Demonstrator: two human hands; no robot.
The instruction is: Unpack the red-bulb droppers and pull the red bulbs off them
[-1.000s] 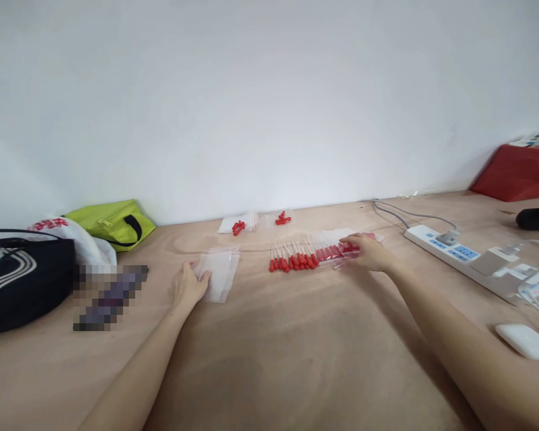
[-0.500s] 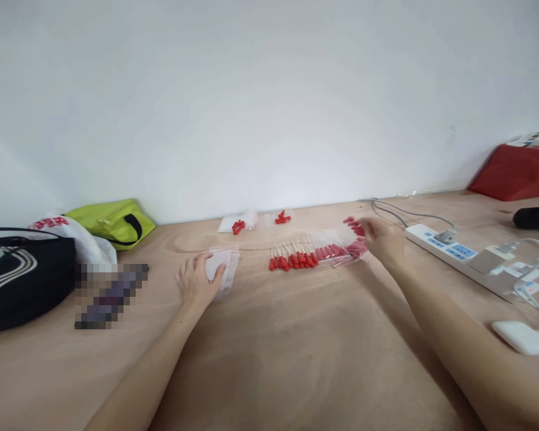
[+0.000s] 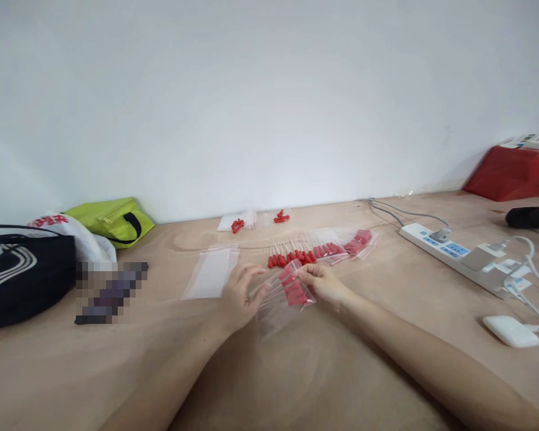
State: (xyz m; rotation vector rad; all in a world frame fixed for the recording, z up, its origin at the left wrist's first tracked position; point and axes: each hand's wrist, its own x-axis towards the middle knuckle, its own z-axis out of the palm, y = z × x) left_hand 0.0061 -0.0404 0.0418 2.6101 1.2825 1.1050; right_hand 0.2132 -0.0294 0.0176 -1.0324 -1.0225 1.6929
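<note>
My right hand [image 3: 322,282] pinches the edge of a clear zip bag [image 3: 291,286] that holds several red-tipped sticks. My left hand [image 3: 242,296] is at the bag's other side, thumb and fingers curled around clear plastic; whether this is the same bag or a second one beneath it, I cannot tell. Just beyond lies a row of loose thin sticks with red ends [image 3: 291,257]. Filled bags of red-tipped sticks [image 3: 358,241] overlap at the row's right end. Left of my left hand is a stack of flat, clear zip bags [image 3: 210,272].
By the wall lie two small groups of red pieces [image 3: 238,225] on plastic bags. A white power strip [image 3: 453,251] with cables and a white charger [image 3: 512,331] is at right. At left are a black bag [image 3: 31,281], a lime-green bag [image 3: 112,218] and a pixelated object [image 3: 112,293].
My right hand has come from the filled bags to the middle, bringing a bag of red-tipped sticks. My left hand has moved right, off the stack of flat bags, to meet it.
</note>
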